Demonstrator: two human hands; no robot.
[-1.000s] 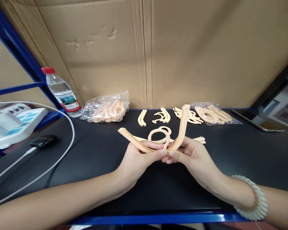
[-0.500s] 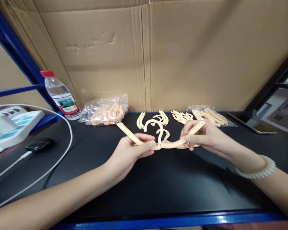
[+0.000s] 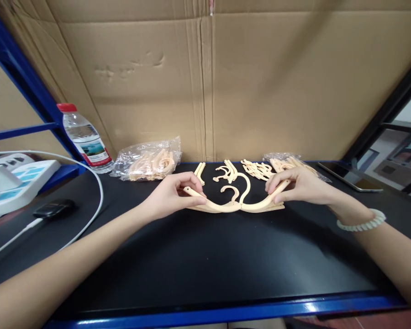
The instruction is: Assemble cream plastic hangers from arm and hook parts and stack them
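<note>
A beige folding clothes hanger [image 3: 222,208] is held between my two hands, its hook curving up from the centre joint. My left hand [image 3: 174,194] pinches its left arm near the holed end. Closed on the right arm, my right hand [image 3: 296,187] has thumb and fingers just short of the tip. Just behind and below it lies another hanger, whose smaller-looking hook [image 3: 231,191] shows left of the held one; whether the two touch I cannot tell. Loose hanger arms [image 3: 200,173] and a group of hooks and arms [image 3: 230,170] lie beyond.
A plastic bag of hanger parts [image 3: 150,162] is at the back left, near a water bottle [image 3: 89,141]. More loose parts [image 3: 256,169] and a second bag [image 3: 291,163] lie right of centre. A tablet [image 3: 349,176], a power strip [image 3: 23,183] and a white cable [image 3: 101,196] flank them.
My left hand has moved from near the centre joint out to the left arm's end. The held hanger is lower, its arms spread flatter, and its hook is farther right.
</note>
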